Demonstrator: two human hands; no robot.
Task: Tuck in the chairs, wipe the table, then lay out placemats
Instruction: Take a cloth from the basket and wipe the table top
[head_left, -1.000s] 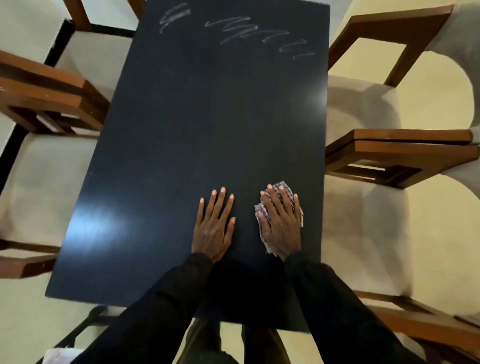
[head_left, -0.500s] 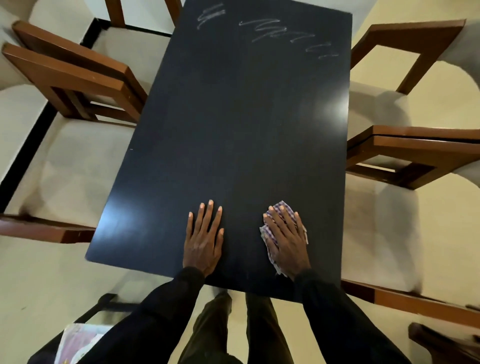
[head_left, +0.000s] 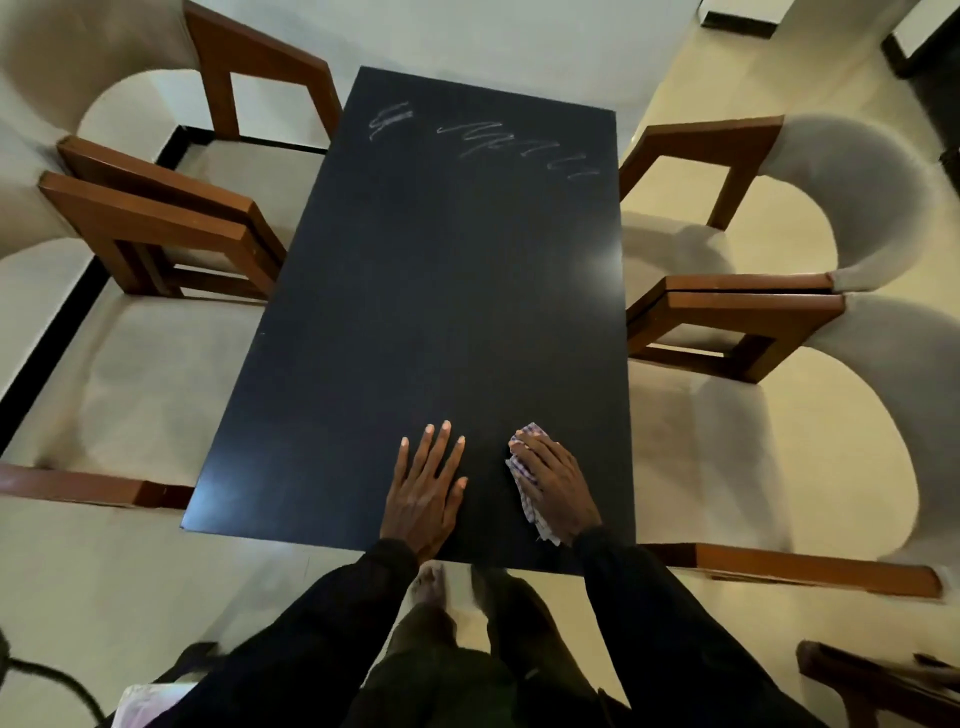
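Note:
A black rectangular table (head_left: 441, 291) runs away from me, with white chalk-like scribbles (head_left: 493, 140) across its far end. My left hand (head_left: 423, 493) lies flat on the tabletop near the front edge, fingers straight and spread. Beside it, my right hand (head_left: 558, 488) presses down on a purple-and-white checked cloth (head_left: 530, 506), which shows past the fingertips and along the hand's left side. Wooden chairs with cream upholstery stand tucked against both long sides: two on the left (head_left: 150, 223) and two on the right (head_left: 727, 317).
The floor around is pale cream. A pale, pink-tinted flat thing (head_left: 145, 701) lies on a dark stand at the bottom left. Another wooden piece (head_left: 872, 680) juts in at the bottom right. My legs stand right at the table's near end.
The view has pulled back, so the table's far end and more of the chairs show. Both hands stay by the near edge; the right hand with the cloth has turned slightly left.

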